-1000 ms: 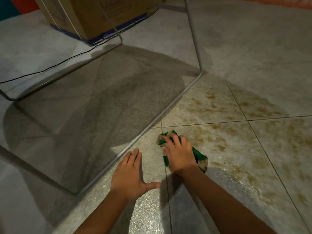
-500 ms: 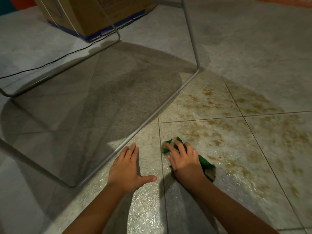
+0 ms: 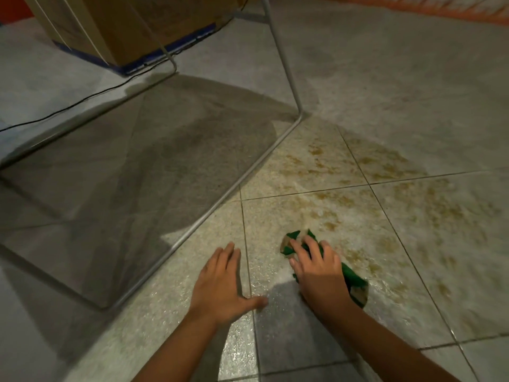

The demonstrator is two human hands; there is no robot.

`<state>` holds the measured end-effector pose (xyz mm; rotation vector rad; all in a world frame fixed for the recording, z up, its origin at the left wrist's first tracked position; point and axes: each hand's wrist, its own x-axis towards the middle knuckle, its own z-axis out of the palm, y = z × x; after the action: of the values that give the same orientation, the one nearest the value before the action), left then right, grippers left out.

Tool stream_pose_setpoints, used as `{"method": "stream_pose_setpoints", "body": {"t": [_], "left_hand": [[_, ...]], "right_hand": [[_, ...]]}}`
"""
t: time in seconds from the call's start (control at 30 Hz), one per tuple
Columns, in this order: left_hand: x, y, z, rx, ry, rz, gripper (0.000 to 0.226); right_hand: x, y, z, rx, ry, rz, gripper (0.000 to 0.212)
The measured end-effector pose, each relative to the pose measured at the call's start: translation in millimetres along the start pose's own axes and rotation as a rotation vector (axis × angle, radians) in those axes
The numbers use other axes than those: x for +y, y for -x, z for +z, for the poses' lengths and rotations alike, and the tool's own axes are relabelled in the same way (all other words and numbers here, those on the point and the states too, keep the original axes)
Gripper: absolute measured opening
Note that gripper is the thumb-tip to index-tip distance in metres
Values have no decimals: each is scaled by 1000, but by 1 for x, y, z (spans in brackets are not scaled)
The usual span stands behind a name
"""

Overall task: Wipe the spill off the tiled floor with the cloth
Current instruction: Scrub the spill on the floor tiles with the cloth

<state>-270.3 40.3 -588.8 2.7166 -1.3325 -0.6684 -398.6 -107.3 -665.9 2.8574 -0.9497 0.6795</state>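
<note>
- The tiled floor (image 3: 385, 78) carries a brownish spill (image 3: 358, 166) spreading ahead and right of your hands.
- A metal frame (image 3: 286, 64) stands to the left; the print on the cardboard box (image 3: 124, 28) behind it is too blurred to read.
- Your left hand (image 3: 220, 282) lies flat, fingers spread.
- Your right hand (image 3: 316, 271) curls over the green cloth (image 3: 354, 277), bunched at the spill's near edge.

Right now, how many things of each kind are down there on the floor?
Hands: 2, left hand and right hand
Cloth: 1
Spill: 1
Cardboard box: 1
Metal frame: 1
Cable: 1
Total: 7
</note>
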Motion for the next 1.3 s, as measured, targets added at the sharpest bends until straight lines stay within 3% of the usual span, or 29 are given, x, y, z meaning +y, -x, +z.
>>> {"method": "stream_pose_setpoints", "body": {"t": [0.17,0.5,0.6,0.73,0.87,1.03,1.2,1.3], "left_hand": [[25,0,13,-15,3,57,117],[34,-2,10,-79,-42,29,122],[34,-1,10,-72,-53,35,122],[34,0,11,-63,-60,40,122],[35,-1,10,-66,-85,41,121],[34,0,8,-87,-120,42,122],[35,1,7,-95,-137,60,118],[39,8,8,-56,-76,81,109]], "right_hand": [[-5,-3,-8,44,-17,-69,41],[23,-26,-19,-222,-49,114,43],[27,-9,-22,-209,-58,182,45],[15,16,-31,-183,-45,107,63],[19,14,-33,-188,-39,11,53],[29,-14,-37,-408,-103,98,58],[52,0,-41,-321,-55,227,46],[63,21,-45,-256,-50,271,56]]}}
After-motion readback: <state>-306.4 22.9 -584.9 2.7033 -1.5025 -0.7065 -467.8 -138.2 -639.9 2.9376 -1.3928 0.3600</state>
